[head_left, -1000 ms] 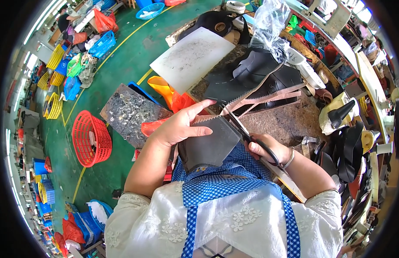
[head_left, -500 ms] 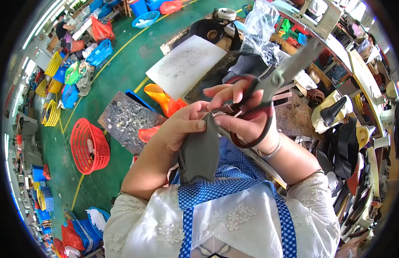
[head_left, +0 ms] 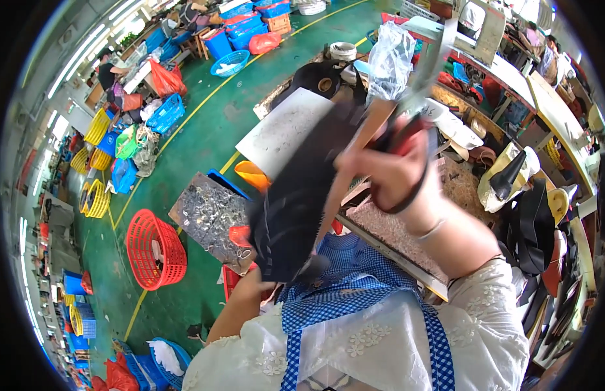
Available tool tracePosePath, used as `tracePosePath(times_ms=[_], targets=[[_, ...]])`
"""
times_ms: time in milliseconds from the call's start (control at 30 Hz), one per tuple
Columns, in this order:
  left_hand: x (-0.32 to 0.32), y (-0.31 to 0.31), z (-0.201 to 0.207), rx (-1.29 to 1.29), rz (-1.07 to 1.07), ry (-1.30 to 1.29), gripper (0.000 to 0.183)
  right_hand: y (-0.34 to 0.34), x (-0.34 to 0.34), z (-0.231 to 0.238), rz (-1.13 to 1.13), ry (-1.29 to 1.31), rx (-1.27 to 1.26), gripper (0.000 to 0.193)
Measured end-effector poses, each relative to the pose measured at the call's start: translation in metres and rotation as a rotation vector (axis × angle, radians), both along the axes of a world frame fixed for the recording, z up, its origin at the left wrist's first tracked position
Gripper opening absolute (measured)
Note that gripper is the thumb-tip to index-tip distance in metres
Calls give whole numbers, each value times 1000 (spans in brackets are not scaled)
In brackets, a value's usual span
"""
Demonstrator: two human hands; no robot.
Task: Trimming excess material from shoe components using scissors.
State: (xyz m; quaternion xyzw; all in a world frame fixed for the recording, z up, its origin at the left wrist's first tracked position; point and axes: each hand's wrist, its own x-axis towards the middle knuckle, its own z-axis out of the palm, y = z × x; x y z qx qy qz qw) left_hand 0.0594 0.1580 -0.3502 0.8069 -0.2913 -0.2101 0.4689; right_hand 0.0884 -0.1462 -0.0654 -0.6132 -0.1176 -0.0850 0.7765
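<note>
My right hand (head_left: 405, 171) is closed around a large pair of scissors (head_left: 433, 68), fingers through the red and black handles, blades pointing up and away. A large dark piece of material (head_left: 301, 189), maybe leather or fabric, hangs in front of me with a tan edge along its right side. Fingers of my right hand touch or lie close beside this tan edge; motion blur hides which. Behind the lower left of the dark piece my left forearm (head_left: 242, 301) comes up, and the left hand itself is hidden by the material.
A red plastic basket (head_left: 155, 250) stands on the green floor at left, near a stained board (head_left: 214, 215). Ahead lie a white cutting board (head_left: 283, 130) and an orange object (head_left: 252, 174). Right of me is a workbench (head_left: 407, 238), with black and white parts beyond.
The grey piece pinched between both hands has given way to a larger dark piece across my front. My hands have moved apart, the left lower and behind it. The scissors now point more upright.
</note>
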Motion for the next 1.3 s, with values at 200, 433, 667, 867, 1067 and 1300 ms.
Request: tracePosePath(times_ms=[200, 433, 667, 867, 1067, 1300], targets=[[-37, 23, 119, -340, 155, 413, 60, -66, 54, 13, -566, -530, -287, 14], [35, -29, 167, -453, 236, 552, 47, -175, 130, -117, -792, 165, -394, 18], [45, -36, 157, -548, 192, 598, 42, -138, 1, -112, 33, 509, -258, 49], [58, -32, 157, -588, 132, 622, 56, -96, -23, -115, 580, 698, -483, 62], [60, -41, 172, -692, 7, 668, 63, -86, -1, -120, 657, 858, -567, 66], [60, -30, 159, -708, 70, 702, 65, -67, 1, -120, 534, 613, -662, 58]])
